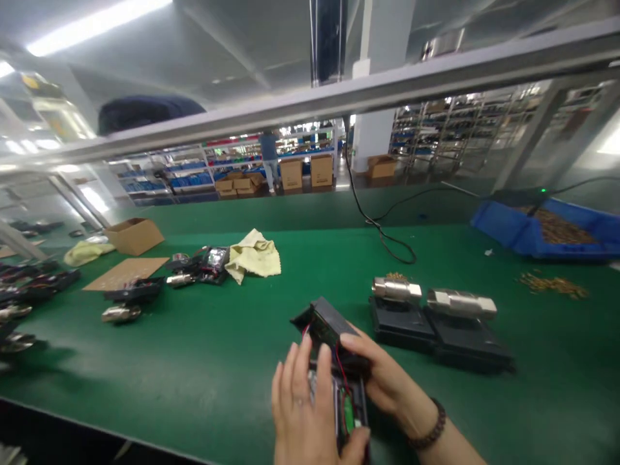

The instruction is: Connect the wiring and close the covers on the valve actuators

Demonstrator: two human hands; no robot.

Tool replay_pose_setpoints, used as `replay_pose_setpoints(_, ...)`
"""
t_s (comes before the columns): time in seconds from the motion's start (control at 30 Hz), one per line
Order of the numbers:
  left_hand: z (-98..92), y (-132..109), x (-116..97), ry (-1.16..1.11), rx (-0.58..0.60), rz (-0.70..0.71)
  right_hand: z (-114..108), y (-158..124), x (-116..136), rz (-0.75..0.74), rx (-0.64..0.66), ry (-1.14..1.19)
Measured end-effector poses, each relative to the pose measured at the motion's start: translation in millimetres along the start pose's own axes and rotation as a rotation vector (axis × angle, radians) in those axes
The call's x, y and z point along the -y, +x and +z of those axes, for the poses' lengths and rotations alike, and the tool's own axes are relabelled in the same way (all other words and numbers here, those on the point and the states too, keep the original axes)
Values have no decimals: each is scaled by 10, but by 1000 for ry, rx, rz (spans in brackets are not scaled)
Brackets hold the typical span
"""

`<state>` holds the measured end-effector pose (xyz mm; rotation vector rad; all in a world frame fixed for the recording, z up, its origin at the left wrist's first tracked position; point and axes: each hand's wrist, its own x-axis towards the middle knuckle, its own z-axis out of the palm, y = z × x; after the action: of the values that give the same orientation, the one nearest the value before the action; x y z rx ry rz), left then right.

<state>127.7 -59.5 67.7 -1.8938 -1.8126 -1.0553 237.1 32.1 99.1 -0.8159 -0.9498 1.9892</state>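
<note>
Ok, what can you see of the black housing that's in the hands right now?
The black housing looks like dark plastic and is open, in two parts: the far part tilts up, the near part lies low. Inside show thin red wires and a small green circuit board. The left hand covers its left side, thumb at the near end; the right hand clasps its right side. It is above the green table.
</note>
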Motion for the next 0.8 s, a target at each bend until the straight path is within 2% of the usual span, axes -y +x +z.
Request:
replay_pose_setpoints(0.07, -5, -10, 29, 39, 21, -13, -22, -14, 54, -60, -15, -91)
replay_pose_setpoints(0.23, -10, -2, 115, 90, 59, 133, -128, -107, 171, -298, 39, -478)
replay_pose_setpoints(0.4, -33, 48, 57, 29, 34, 94, -77, -311, 387, -288, 17, -688)
replay_pose_setpoints(0.5, -60, 87, 18, -4, 41, 72, -11, -410, 495, -227, 32, -663)
replay_pose_setpoints(0.6, -89, 130, 18, -29, 76, 117, -11, -449, 524, -155, 23, -541)
replay_pose_setpoints(0.8, -88, 166, 10, -68, 81, 166, -75, -431, 480, -110, -104, -423)
